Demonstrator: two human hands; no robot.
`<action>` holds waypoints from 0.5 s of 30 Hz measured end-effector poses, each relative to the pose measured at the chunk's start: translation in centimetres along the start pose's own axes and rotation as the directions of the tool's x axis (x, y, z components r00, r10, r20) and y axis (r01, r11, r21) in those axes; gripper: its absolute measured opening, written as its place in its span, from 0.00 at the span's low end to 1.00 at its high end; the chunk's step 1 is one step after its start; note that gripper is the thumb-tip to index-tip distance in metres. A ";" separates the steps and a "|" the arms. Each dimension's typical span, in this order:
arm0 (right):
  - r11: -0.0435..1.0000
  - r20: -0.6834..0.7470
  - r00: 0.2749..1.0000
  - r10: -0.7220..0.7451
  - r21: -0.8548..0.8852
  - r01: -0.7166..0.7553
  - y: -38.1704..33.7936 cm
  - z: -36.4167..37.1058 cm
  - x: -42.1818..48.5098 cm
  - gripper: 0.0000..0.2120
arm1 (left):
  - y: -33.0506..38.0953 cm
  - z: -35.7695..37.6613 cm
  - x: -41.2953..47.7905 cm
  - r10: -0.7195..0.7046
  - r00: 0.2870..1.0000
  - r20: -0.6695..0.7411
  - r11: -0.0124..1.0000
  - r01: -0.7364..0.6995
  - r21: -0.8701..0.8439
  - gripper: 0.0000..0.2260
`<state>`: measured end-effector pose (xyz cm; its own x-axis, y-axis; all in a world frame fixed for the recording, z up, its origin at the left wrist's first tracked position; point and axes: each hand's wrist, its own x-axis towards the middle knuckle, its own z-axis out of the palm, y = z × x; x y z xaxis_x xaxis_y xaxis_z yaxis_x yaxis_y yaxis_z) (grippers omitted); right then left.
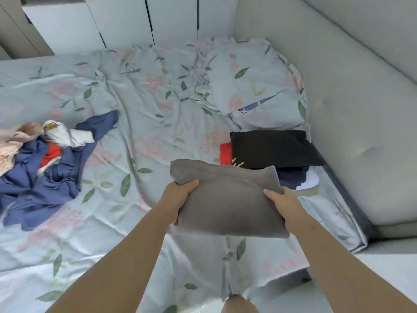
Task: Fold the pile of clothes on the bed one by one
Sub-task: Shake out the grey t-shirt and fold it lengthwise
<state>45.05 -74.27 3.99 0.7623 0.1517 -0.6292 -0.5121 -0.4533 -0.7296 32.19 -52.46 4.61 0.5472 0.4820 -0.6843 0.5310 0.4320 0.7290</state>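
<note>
A folded grey garment (pixel 225 195) hangs in the air above the bed (pixel 158 123), held flat between both hands. My left hand (pixel 178 195) grips its left edge, thumb on top. My right hand (pixel 283 204) grips its right edge the same way. Just beyond it, at the bed's right side, lies a stack of folded clothes (pixel 270 150): a black piece on top, red and dark blue ones beneath. An unfolded pile of clothes (pixel 45 161) in blue, red, white and pink lies at the left.
A floral pillow (pixel 255 80) lies at the back right, above the folded stack. A padded grey headboard (pixel 361 109) runs along the right side. White wardrobe doors (pixel 126 21) stand behind the bed. The sheet is rumpled in the middle.
</note>
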 end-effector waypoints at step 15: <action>0.998 -0.249 0.967 -0.055 -0.018 0.052 -8.8 -12.2 19.0 0.22 | 8.3 19.4 12.9 0.137 0.977 -0.161 0.969 -0.098 0.226 0.18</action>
<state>68.89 -78.07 1.72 0.8638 -0.0470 -0.5017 -0.4645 -0.4604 -0.7565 56.16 -57.42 1.42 0.5033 0.6529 -0.5660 0.6072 0.1989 0.7693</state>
